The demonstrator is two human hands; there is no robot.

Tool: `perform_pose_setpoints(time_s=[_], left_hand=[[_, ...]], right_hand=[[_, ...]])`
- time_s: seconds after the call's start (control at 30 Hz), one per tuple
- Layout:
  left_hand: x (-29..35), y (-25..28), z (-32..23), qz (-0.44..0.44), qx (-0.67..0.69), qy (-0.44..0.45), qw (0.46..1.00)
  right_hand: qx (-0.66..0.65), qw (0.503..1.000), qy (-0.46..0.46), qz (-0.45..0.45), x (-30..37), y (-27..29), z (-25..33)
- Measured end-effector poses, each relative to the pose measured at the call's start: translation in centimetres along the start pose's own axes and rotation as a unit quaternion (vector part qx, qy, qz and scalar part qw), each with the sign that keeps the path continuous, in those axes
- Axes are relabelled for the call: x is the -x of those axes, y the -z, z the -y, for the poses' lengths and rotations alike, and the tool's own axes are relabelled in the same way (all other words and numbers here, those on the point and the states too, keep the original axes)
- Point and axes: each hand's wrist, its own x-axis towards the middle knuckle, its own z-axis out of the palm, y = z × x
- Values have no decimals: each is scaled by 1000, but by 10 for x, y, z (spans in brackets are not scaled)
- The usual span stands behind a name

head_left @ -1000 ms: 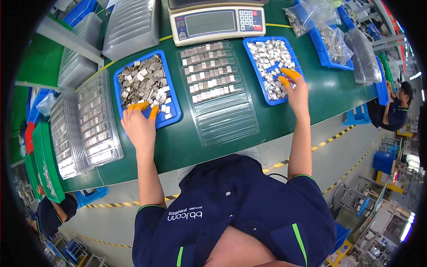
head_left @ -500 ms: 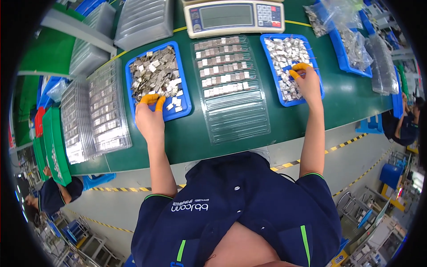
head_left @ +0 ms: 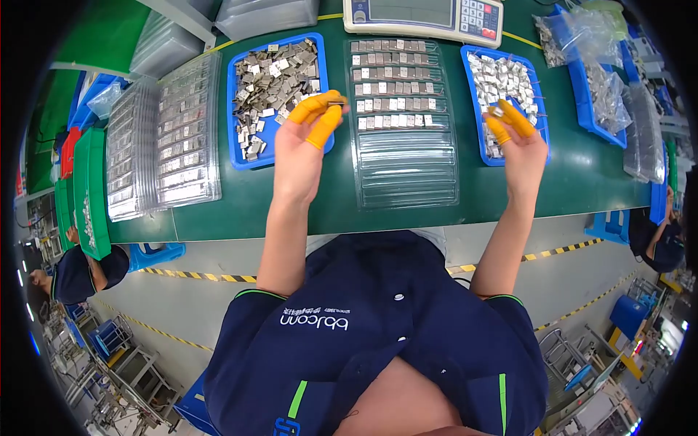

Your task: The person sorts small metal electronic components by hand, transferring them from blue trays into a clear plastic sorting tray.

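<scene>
Closest in, the person's dark blue work shirt (head_left: 378, 341) fills the lower part of the view, both bare forearms reaching up from it over the edge of the green bench (head_left: 240, 211).

The left hand (head_left: 302, 145) is raised above the bench, its fingers capped in orange finger cots (head_left: 318, 116). The thumb and forefinger are pinched together on a small grey metal piece (head_left: 336, 104), the other fingers loosely curled. It hangs over the near right corner of the left blue tray (head_left: 240, 145), which is heaped with loose flat metal plates (head_left: 273, 80).

The right hand (head_left: 520, 142) is likewise lifted, orange-capped fingertips closed on a small pale part (head_left: 497, 111), over the near end of the right blue tray (head_left: 542, 109), which holds a pile of small silvery parts (head_left: 502, 76).

Between the two hands lies a clear plastic blister tray (head_left: 403, 160); its far rows are filled with metal pieces, its near rows bare. To the left sit stacked clear trays (head_left: 163, 134) already loaded with parts, and beyond them green bins (head_left: 91, 189).

At the far edge of the bench stands a weighing scale (head_left: 425, 16) with a keypad. Farther right are a further blue tray (head_left: 592, 109) and clear plastic bags (head_left: 582, 36) of parts.
</scene>
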Motion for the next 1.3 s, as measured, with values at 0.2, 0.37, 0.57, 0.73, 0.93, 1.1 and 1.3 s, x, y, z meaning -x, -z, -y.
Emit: perform_pose_setpoints(time_s=[0.2, 0.37, 0.57, 0.73, 0.93, 1.1, 1.3], left_hand=[[8, -16, 5, 19, 39, 44, 998], [12, -26, 17, 34, -49, -24, 998], [18, -31, 19, 11, -95, -33, 995], [21, -31, 18, 54, -28, -10, 998], [23, -31, 20, 49, -22, -4, 999], [24, -32, 21, 61, -32, 3, 998], [31, -26, 23, 103, -52, 42, 992]], right_hand=[[-82, 991, -64, 81, 30, -17, 7], [-107, 987, 20, 122, 38, -36, 14], [-140, 962, -24, 235, 47, -56, 14], [-66, 978, 51, 193, 49, -66, 13], [-36, 983, 76, 161, 51, -63, 12], [3, 984, 105, 146, 53, -61, 10], [-46, 979, 37, 194, 59, -54, 12]])
